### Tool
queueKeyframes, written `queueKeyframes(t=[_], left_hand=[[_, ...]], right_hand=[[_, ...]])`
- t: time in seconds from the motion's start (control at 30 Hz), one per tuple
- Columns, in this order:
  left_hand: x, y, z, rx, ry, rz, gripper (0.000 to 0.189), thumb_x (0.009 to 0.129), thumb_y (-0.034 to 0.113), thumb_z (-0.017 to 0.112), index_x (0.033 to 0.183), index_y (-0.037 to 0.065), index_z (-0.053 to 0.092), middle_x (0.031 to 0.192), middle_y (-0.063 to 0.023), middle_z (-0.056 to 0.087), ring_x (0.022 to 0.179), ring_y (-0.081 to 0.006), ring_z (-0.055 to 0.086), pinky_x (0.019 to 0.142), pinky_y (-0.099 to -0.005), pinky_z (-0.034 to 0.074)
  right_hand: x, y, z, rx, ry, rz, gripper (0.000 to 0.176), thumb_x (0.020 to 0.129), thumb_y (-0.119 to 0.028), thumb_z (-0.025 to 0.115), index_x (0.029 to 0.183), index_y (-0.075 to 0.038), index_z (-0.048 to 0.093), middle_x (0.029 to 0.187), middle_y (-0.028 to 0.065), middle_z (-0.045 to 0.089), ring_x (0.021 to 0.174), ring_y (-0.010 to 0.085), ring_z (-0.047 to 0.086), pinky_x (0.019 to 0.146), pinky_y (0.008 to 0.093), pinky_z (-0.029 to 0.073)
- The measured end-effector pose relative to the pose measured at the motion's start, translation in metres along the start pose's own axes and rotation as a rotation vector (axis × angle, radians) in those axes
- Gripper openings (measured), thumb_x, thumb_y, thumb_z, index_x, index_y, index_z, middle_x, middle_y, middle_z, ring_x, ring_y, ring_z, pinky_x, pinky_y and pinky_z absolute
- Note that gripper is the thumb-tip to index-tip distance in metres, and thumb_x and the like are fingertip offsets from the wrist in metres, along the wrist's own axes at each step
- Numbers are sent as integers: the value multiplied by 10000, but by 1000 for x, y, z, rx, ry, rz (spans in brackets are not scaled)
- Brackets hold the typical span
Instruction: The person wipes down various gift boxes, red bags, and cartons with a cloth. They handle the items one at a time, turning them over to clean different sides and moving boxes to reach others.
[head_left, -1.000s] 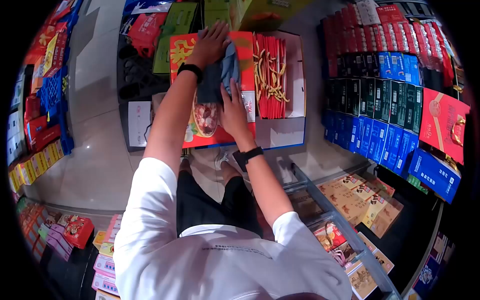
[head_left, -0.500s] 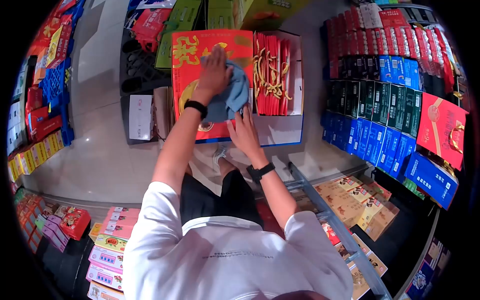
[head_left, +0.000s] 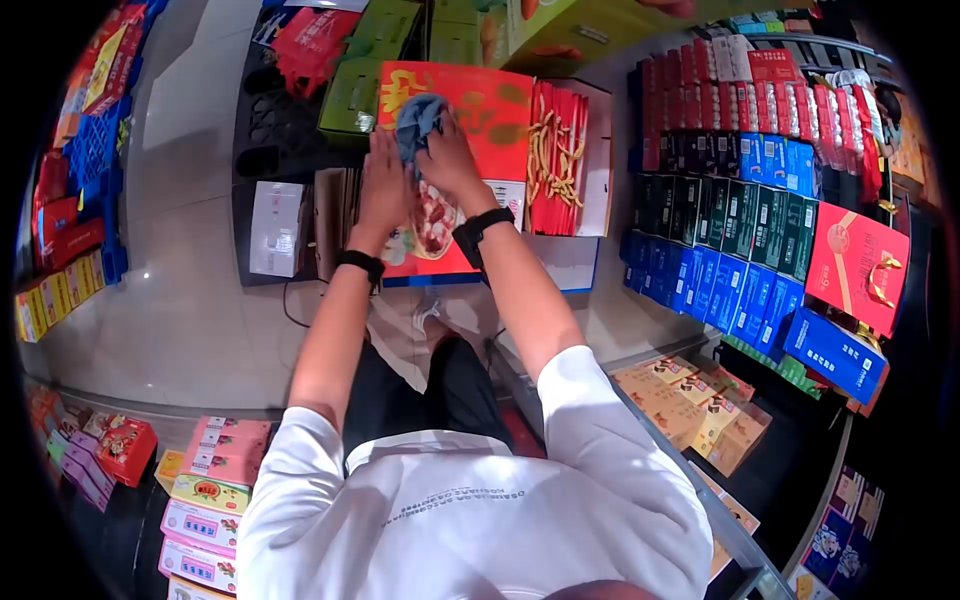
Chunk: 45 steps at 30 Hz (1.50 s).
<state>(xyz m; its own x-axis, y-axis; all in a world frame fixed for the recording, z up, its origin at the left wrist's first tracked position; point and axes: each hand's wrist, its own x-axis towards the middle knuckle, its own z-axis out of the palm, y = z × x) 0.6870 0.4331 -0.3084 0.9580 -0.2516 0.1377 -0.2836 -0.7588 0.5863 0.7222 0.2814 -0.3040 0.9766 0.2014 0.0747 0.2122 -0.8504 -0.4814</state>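
A large red printed box lid or bag front [head_left: 495, 130] with gold lettering and a picture of food lies flat in front of me. On it is a crumpled blue-grey cloth [head_left: 418, 120], bunched up. My right hand [head_left: 450, 160] is closed on the cloth, its fingers partly hidden. Flat on the red surface, just left of the cloth, rests my left hand [head_left: 386, 190] with its fingers stretched out. To the right, an open carton [head_left: 597, 160] holds a row of red gift bags [head_left: 552, 205] with gold rope handles.
Green cartons [head_left: 355, 95] stand behind the red surface. A white box [head_left: 277, 230] sits at the left on a dark pallet. Stacked blue boxes [head_left: 745, 295] and a red gift bag [head_left: 858, 265] are on the right. A metal ladder [head_left: 690, 470] leans near my right side.
The cloth has moved left and is more bunched. My right hand has moved up onto it. My left hand has come off the cloth and moved down and left. The view has shifted slightly.
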Motion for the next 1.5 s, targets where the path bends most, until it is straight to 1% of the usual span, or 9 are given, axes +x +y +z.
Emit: queueKeyframes(t=[0.17, 0.37, 0.53, 0.57, 0.83, 0.97, 1.13, 1.3, 1.5], left_hand=[[-43, -7, 2, -145, 17, 69, 692, 880, 11, 484, 1468, -194, 182, 1551, -415, 114, 1461, -547, 122, 1199, -542, 198], [-121, -7, -22, -479, -204, -54, 906, 794, -57, 573, 1514, -138, 29, 1579, -385, 44, 1494, -471, 79, 1230, -418, 157], [-89, -52, -30, -545, -427, -76, 738, 839, 22, 559, 1485, -79, 217, 1361, -397, 438, 1254, -545, 451, 1035, -517, 428], [-87, -55, -27, -370, -346, -133, 651, 851, 61, 545, 1439, -52, 291, 1232, -349, 548, 1100, -546, 538, 949, -553, 461], [-119, -7, -47, 78, -249, 96, 551, 759, 42, 579, 1305, 3, 518, 1513, -298, 331, 1386, -508, 320, 1102, -583, 344], [-159, 44, -39, 271, -142, 103, 428, 802, 62, 573, 1220, 125, 643, 1259, -184, 490, 1156, -386, 482, 953, -530, 407], [-156, 103, 11, 1, -111, 63, 309, 831, 0, 539, 1125, 37, 628, 1061, -218, 523, 992, -413, 572, 845, -483, 497], [-168, 130, 12, 23, -101, -228, 326, 826, 2, 548, 1139, 62, 614, 1145, -219, 536, 1068, -439, 566, 874, -501, 502], [-190, 64, 1, -8, -16, -302, 414, 812, 5, 560, 1223, 39, 597, 1159, -295, 553, 1006, -491, 588, 853, -537, 500]], right_hand=[[-95, -48, 12, 179, 85, 90, 481, 857, -72, 593, 1313, 40, 489, 1482, 347, 338, 1397, 532, 284, 1177, 527, 272], [-158, -119, 15, 42, 77, 129, 542, 800, 6, 579, 1327, 65, 469, 1505, 347, 306, 1430, 508, 253, 1189, 541, 234], [-110, -104, 30, 48, -94, 155, 470, 820, -97, 593, 1242, 94, 517, 1479, 383, 321, 1421, 512, 272, 1181, 514, 270], [-94, -98, 31, 73, -122, 153, 472, 802, -95, 599, 1232, 86, 524, 1497, 358, 320, 1434, 485, 270, 1182, 496, 277], [-142, -68, 10, 161, -75, -31, 340, 778, -31, 583, 1101, 70, 611, 1393, 356, 450, 1400, 474, 345, 1170, 466, 318], [-208, -24, -12, 93, -87, -154, 254, 768, -24, 588, 998, 81, 622, 1311, 335, 487, 1391, 464, 354, 1158, 458, 340], [-246, 11, -60, 3, -184, -14, 268, 806, -51, 585, 1048, 42, 654, 1390, 286, 473, 1427, 415, 338, 1105, 448, 414], [-238, 1, -47, -126, -239, -125, 413, 764, -168, 627, 1082, 96, 621, 1353, 372, 464, 1399, 508, 325, 1194, 476, 272], [-209, -22, -33, 23, -479, -266, 450, 783, -163, 606, 1141, 110, 602, 1353, 366, 482, 1382, 468, 367, 1195, 463, 272]])
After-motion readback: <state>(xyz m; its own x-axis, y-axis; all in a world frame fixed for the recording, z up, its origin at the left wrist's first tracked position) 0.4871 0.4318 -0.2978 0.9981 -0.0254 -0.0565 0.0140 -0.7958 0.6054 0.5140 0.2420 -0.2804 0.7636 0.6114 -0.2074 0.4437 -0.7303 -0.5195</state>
